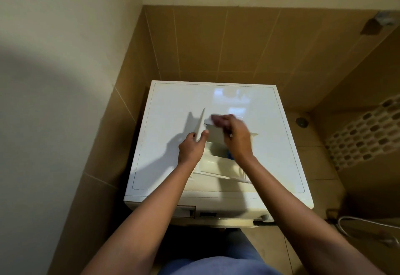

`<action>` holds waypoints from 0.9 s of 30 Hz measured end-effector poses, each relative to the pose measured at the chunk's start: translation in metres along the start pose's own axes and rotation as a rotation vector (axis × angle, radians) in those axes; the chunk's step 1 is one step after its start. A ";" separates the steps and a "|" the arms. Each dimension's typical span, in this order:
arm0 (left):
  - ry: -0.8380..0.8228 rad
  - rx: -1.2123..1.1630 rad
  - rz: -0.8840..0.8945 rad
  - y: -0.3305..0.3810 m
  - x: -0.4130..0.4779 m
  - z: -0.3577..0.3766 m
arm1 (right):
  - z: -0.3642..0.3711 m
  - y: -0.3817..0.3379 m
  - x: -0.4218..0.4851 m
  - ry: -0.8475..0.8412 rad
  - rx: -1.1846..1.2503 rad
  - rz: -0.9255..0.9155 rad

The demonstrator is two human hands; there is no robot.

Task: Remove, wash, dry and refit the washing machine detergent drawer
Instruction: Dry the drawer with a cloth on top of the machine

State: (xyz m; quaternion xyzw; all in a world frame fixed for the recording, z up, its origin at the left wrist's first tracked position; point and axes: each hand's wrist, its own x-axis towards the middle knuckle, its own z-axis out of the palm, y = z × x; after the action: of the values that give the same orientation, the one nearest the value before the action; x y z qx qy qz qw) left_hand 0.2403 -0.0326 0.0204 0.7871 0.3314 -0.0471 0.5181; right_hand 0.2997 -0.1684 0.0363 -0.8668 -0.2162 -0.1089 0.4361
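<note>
- One pinch: left grip grasps the detergent drawer by its front panel; right grip blurred, cannot tell.
- Below that pinch, the drawer could twist loose off the washing machine.

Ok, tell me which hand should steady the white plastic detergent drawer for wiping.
Left. The left hand grips the white plastic detergent drawer by its raised front panel on the white washing machine top; the right hand, blurred over its compartments, looks better placed to wipe.
</note>
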 end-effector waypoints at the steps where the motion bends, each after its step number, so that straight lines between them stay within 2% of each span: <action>1: 0.000 0.004 0.007 0.000 0.000 0.000 | 0.010 -0.003 0.001 -0.126 -0.047 -0.021; 2: 0.000 0.003 0.016 0.000 0.000 0.000 | 0.020 -0.003 0.000 -0.246 -0.106 -0.022; 4: 0.001 -0.005 0.032 -0.001 0.001 0.000 | 0.036 0.000 -0.004 -0.379 -0.196 -0.034; 11: 0.009 -0.018 0.013 0.000 -0.001 -0.001 | 0.016 0.033 -0.001 -0.488 -0.377 -0.145; 15: -0.031 -0.019 0.017 0.000 0.000 -0.003 | -0.014 0.051 -0.013 -0.402 -0.421 0.014; 20: -0.041 -0.035 0.031 -0.001 0.000 -0.002 | -0.026 0.033 0.003 -0.083 -0.306 0.326; 22: -0.027 -0.037 0.034 -0.001 0.001 -0.002 | -0.011 0.011 0.015 -0.076 -0.270 0.320; 24: -0.010 -0.042 0.018 -0.001 0.001 -0.002 | 0.004 -0.001 0.017 -0.148 -0.214 0.263; 27: 0.006 -0.045 0.016 -0.001 0.003 -0.001 | 0.008 0.004 0.006 -0.206 -0.221 0.173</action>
State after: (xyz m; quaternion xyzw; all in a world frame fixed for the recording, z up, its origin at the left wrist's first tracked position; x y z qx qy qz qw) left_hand 0.2419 -0.0300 0.0185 0.7781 0.3279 -0.0332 0.5348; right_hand 0.3073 -0.1624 0.0308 -0.9314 -0.1709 -0.0048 0.3214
